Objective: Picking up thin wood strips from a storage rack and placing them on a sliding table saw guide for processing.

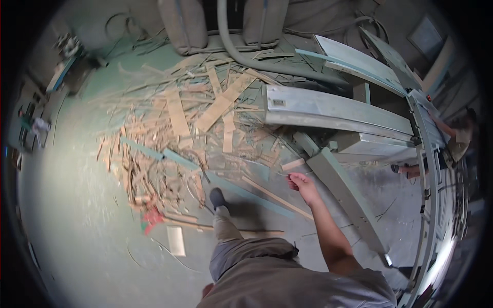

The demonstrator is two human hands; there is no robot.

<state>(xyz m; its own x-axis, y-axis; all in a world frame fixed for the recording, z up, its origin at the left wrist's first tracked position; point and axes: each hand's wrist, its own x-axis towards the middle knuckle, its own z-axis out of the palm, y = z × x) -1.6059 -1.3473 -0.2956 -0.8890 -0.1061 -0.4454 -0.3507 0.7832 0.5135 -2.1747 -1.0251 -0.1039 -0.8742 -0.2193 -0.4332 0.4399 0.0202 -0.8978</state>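
Observation:
My right hand [302, 187] reaches forward over the floor with its fingers pressed together. A faint thin line shows at the fingertips, but whether it is a thing in the grip I cannot make out. Just past the fingers lies a short pale wood block [292, 164], and below the hand to the left a long narrow wood strip [277, 197]. Only a bit of my left hand [207, 290] shows beside my body at the lower edge; its fingers are hidden. Ahead of me spreads a large heap of wood offcuts [154, 174], with wider flat boards [226, 102] on top.
Grey metal machine beams [339, 110] stand to the right, and a slanting green-grey beam [349, 200] runs near my right arm. A thick hose [241, 59] crosses behind the heap. At far right another person [457, 141] is beside the machine. My shoe [217, 197] is near the scraps.

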